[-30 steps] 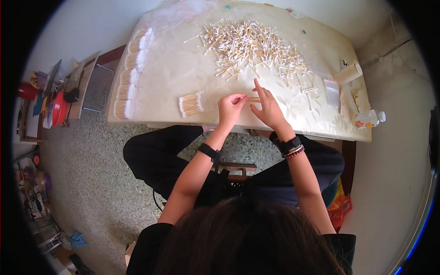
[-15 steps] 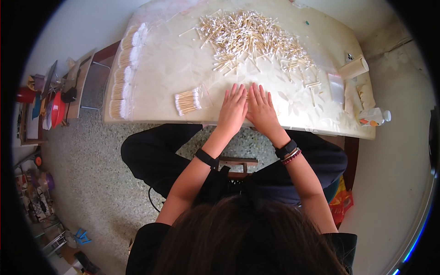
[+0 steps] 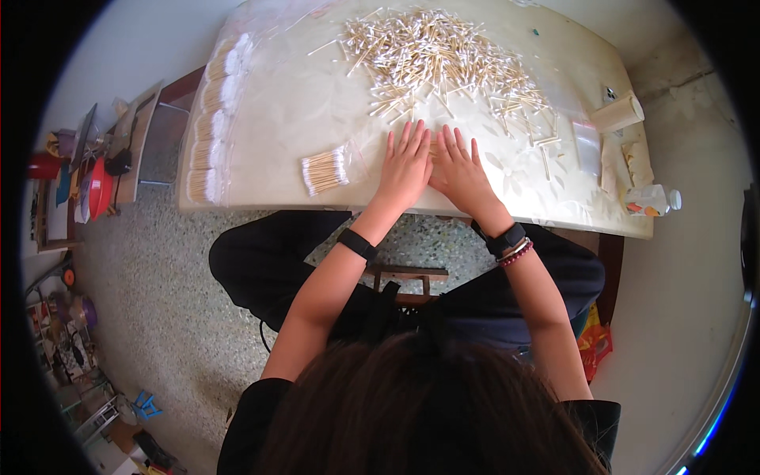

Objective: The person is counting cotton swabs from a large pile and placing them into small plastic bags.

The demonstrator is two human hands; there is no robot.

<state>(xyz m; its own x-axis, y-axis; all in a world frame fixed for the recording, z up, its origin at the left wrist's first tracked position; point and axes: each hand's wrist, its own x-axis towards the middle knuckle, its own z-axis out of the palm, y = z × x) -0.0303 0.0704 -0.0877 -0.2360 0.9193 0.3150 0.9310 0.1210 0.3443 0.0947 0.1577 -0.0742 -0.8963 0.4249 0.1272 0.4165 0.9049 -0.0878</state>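
Observation:
My left hand (image 3: 406, 166) and my right hand (image 3: 461, 170) rest palm down, side by side, near the table's front edge. Their fingers are stretched out and the thumbs meet. A sliver of tan shows between them; what lies under the palms is mostly hidden. Just beyond my fingertips spreads a large loose heap of cotton swabs (image 3: 439, 55) with wooden sticks and white tips. Left of my left hand lies a flat clear bag of cotton swabs (image 3: 324, 171), its plastic flap pointing toward that hand.
Along the table's left edge runs a row of packed swab bags (image 3: 210, 123). On the right are clear plastic bags (image 3: 587, 148), a cardboard-coloured roll (image 3: 617, 113), brown paper pieces (image 3: 636, 164) and a white-capped bottle (image 3: 653, 199) close to the edge of the table (image 3: 301, 103).
Both hands have slid a little farther from me across the tabletop, still flat and together. The swab heap and the bags look undisturbed.

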